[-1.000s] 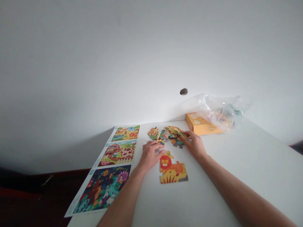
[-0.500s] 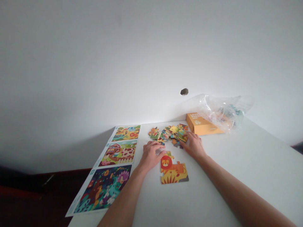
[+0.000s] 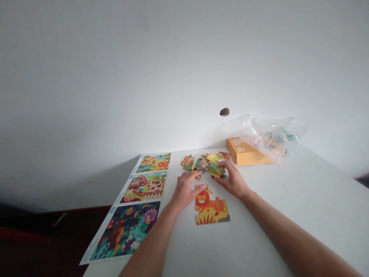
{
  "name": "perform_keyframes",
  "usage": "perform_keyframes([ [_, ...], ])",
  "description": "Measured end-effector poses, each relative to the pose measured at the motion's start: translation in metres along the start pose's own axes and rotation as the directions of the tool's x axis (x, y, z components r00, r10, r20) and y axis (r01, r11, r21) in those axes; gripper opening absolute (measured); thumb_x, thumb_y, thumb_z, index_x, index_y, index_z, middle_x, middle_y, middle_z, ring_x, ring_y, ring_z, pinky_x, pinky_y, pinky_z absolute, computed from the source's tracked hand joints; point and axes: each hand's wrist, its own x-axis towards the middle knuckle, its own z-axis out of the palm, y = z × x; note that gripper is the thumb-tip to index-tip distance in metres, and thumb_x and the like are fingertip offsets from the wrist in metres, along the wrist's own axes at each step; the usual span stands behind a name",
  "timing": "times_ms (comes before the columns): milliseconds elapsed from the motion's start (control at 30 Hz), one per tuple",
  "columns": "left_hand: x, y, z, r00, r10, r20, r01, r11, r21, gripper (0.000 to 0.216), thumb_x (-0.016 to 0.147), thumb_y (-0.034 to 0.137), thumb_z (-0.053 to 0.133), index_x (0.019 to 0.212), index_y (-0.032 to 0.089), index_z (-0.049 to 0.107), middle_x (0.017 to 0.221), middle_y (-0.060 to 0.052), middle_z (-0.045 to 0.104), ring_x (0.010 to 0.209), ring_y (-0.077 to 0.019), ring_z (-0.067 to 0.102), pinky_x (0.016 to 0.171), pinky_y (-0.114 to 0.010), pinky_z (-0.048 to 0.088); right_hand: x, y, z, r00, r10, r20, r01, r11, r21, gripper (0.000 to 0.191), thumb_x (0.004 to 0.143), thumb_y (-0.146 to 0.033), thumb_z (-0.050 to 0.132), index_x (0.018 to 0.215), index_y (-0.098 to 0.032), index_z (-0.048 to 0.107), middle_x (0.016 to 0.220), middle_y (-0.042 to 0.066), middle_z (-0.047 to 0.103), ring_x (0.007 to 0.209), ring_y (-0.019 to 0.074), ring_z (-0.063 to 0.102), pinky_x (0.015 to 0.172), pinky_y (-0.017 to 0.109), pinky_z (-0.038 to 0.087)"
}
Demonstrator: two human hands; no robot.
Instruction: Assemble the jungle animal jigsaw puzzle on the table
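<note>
A heap of loose colourful puzzle pieces (image 3: 206, 161) lies on the white table (image 3: 288, 200). My right hand (image 3: 233, 179) rests at the heap's near right edge, its fingers curled on a green and yellow piece. My left hand (image 3: 186, 189) lies flat on the table with fingers spread, fingertips at the heap's near left edge and thumb beside the joined lion section (image 3: 210, 207). That lion section, orange and yellow, sits just in front of both hands.
A long sheet with three printed pictures (image 3: 135, 200) lies along the table's left edge. An orange box (image 3: 246, 152) and a crumpled clear plastic bag (image 3: 271, 136) stand at the back right against the white wall. A dark spot (image 3: 224, 112) marks the wall.
My right hand has slid left along the heap's near edge, pushing pieces inward. My left hand has opened and reached a little further toward the heap.
</note>
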Motion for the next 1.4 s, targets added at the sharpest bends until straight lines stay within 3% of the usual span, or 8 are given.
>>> perform_keyframes([
  [67,-0.001,0.001,0.001,1.000,-0.007,-0.004,0.006,0.995,-0.097,0.054,0.083,0.038,0.068,0.133,0.023,0.055,0.109,-0.008,0.070,0.103,-0.0228,0.064,0.095,-0.038,0.048,0.000,-0.011,-0.004,0.992,-0.108,0.071,0.104,0.993,0.057,0.031,0.083,-0.031,0.067,0.109,-0.023,0.051,0.121,0.011,0.058,0.116,0.0252,0.054,0.100,0.041,0.044],
  [167,-0.002,0.003,0.002,0.999,-0.051,-0.008,0.048,0.975,-0.216,0.053,0.088,0.038,0.060,0.137,0.020,0.050,0.117,-0.011,0.067,0.103,-0.0217,0.066,0.091,-0.034,0.051,0.000,-0.023,-0.007,0.967,-0.204,0.152,0.190,0.976,0.105,0.031,0.085,-0.031,0.066,0.112,-0.023,0.052,0.125,0.012,0.056,0.119,0.0253,0.052,0.100,0.042,0.043],
  [333,-0.002,0.004,0.000,0.994,-0.113,-0.003,0.108,0.951,-0.289,0.039,0.092,0.034,0.052,0.128,0.019,0.054,0.100,-0.007,0.072,0.092,-0.0192,0.069,0.081,-0.028,0.053,0.000,-0.023,-0.007,0.963,-0.212,0.167,0.196,0.975,0.103,0.030,0.086,-0.029,0.064,0.114,-0.023,0.053,0.126,0.012,0.056,0.119,0.0261,0.053,0.099,0.044,0.044],
  [600,-0.001,0.000,0.000,0.981,-0.158,-0.112,0.126,0.960,-0.251,0.036,0.091,0.032,0.053,0.124,0.019,0.056,0.096,-0.006,0.073,0.088,-0.0185,0.069,0.067,-0.024,0.051,0.000,-0.008,-0.002,0.996,-0.093,-0.005,0.094,0.995,0.017,0.025,0.087,-0.028,0.061,0.111,-0.024,0.053,0.127,0.012,0.054,0.119,0.0269,0.053,0.100,0.044,0.045],
  [833,0.000,0.001,-0.001,0.969,-0.196,-0.149,0.157,0.958,-0.240,0.038,0.091,0.034,0.052,0.125,0.018,0.057,0.095,-0.006,0.072,0.085,-0.0186,0.069,0.052,-0.020,0.045,0.000,-0.009,-0.004,0.995,-0.081,-0.050,0.083,0.996,0.031,0.022,0.088,-0.029,0.059,0.109,-0.024,0.053,0.126,0.012,0.054,0.119,0.0264,0.053,0.100,0.044,0.046],
  [900,0.001,0.001,-0.001,0.967,-0.204,-0.152,0.163,0.956,-0.243,0.038,0.091,0.034,0.052,0.126,0.018,0.056,0.096,-0.007,0.072,0.086,-0.0187,0.069,0.055,-0.021,0.047,-0.001,-0.012,-0.006,0.994,-0.104,-0.015,0.105,0.993,0.056,0.023,0.088,-0.030,0.060,0.110,-0.024,0.054,0.126,0.012,0.053,0.119,0.0260,0.053,0.100,0.043,0.046],
  [1100,0.002,0.002,-0.001,0.973,-0.187,-0.137,0.140,0.945,-0.295,0.038,0.090,0.033,0.056,0.125,0.018,0.057,0.102,-0.007,0.073,0.094,-0.0193,0.070,0.083,-0.029,0.053,-0.002,-0.020,-0.007,0.985,-0.153,0.083,0.143,0.983,0.115,0.030,0.087,-0.032,0.063,0.116,-0.024,0.058,0.127,0.011,0.052,0.118,0.0247,0.054,0.100,0.040,0.048],
  [1400,-0.001,0.010,-0.002,0.987,-0.164,-0.001,0.153,0.920,-0.360,0.056,0.088,0.034,0.062,0.140,0.019,0.047,0.086,-0.002,0.075,0.084,-0.0176,0.069,0.079,-0.027,0.054,-0.005,-0.010,-0.001,0.965,-0.220,0.141,0.188,0.960,0.207,0.035,0.092,-0.026,0.059,0.127,-0.027,0.059,0.139,0.012,0.045,0.106,0.0217,0.060,0.093,0.038,0.053],
])
